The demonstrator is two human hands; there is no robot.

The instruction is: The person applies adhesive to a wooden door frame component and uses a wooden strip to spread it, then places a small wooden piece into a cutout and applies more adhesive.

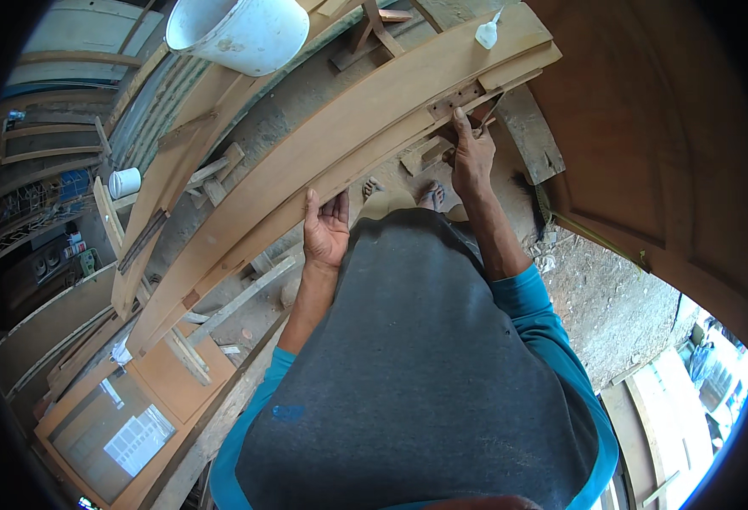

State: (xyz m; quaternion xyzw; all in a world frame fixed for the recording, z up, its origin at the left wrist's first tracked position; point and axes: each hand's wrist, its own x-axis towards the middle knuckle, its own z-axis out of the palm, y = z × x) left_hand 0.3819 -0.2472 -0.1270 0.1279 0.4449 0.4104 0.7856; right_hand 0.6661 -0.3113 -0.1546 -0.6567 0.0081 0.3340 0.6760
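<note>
A long light-brown wooden board (340, 127) slants across in front of me, with a narrower wooden rail along its near edge. My left hand (327, 234) grips that edge, thumb on top and fingers below. At the right end, my right hand (473, 161) is closed beside the rail, its thumb against the edge near a dark recess (456, 99) with small holes. A thin dark piece sticks out past its curled fingers; its kind is unclear, and the finger undersides are hidden. On the board's far right end stands a small white squeeze bottle (487, 35).
A white bucket (251, 38) stands at the upper left, a small white tub (125, 183) below it. A large brown wooden panel (646, 127) fills the right side. Wood offcuts lie about the ground around my feet. A yellow tape (599, 240) runs along the panel's lower edge.
</note>
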